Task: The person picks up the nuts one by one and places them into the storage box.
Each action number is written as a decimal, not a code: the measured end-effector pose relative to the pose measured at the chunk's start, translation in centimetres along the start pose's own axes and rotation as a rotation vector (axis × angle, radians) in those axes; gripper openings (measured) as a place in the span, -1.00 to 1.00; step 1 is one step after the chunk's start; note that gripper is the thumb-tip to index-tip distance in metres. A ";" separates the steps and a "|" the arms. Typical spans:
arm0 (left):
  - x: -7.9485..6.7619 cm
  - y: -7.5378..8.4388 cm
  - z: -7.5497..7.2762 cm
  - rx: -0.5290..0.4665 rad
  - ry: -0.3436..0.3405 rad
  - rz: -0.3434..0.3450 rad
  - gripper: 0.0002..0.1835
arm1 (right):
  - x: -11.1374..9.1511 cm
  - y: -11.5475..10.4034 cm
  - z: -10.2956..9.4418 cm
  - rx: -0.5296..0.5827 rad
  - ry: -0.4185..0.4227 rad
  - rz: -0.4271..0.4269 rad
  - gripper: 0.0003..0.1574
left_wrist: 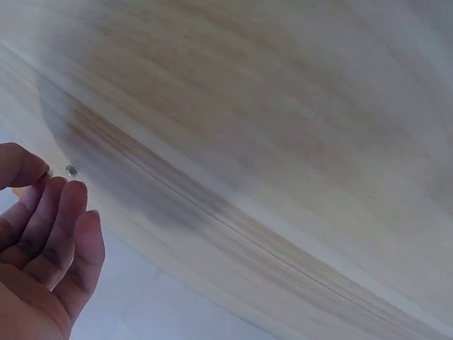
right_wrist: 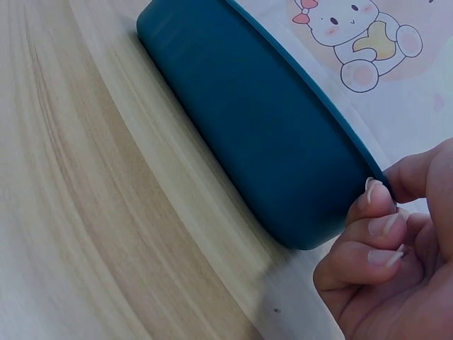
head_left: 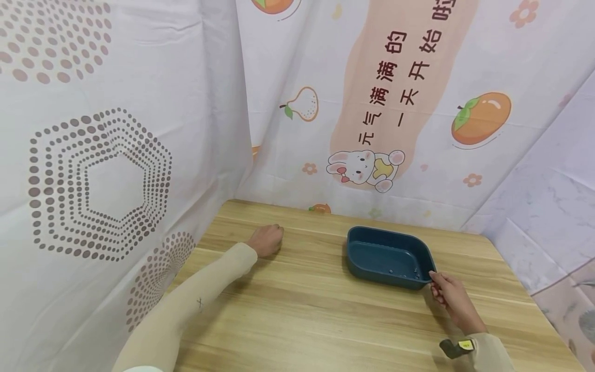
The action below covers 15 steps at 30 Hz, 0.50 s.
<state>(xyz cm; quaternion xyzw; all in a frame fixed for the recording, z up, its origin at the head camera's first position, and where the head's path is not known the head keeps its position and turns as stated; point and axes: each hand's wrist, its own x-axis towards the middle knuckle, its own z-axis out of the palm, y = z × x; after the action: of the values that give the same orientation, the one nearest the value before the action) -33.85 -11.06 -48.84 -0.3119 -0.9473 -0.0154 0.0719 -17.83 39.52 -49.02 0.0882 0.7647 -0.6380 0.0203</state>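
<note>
A dark teal plastic bin [head_left: 388, 279], rounded and shallow, stands on the table. My right hand [head_left: 452, 298] pinches its near right corner; the right wrist view shows the thumb over the rim and the fingers [right_wrist: 374, 255] bent against the outer wall. Several small metal pieces [head_left: 416, 274] lie on the bin's floor, mostly by that corner. My left hand [head_left: 267, 240] is low over the table's far left part, its fingers curled. In the left wrist view a small shiny metal nut [left_wrist: 71, 171] sits just beyond the fingertips, with thumb and forefinger close together beside it.
The wood-grain table [head_left: 297, 320] reaches back to a white printed curtain [head_left: 288, 155] with fruit and a rabbit. Another patterned curtain [head_left: 116, 186] hangs along the left side, and pale cloth [head_left: 548, 222] hangs on the right.
</note>
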 end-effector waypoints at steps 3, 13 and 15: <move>0.1 0.0 0.0 -0.017 0.009 0.016 -0.86 | 0.0 0.0 0.0 -0.002 -0.001 0.002 -0.48; 0.4 0.6 -0.2 -0.010 0.030 0.045 -0.88 | 0.0 0.0 0.0 0.006 -0.008 -0.002 -0.49; 0.5 0.8 -0.4 -0.003 0.029 0.048 -0.89 | 0.0 0.0 0.0 0.011 -0.008 -0.004 -0.49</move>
<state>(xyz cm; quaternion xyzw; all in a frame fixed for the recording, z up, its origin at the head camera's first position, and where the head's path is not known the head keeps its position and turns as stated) -33.75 -10.12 -48.39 -0.3343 -0.9384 -0.0196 0.0853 -17.85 39.52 -49.03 0.0843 0.7614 -0.6424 0.0217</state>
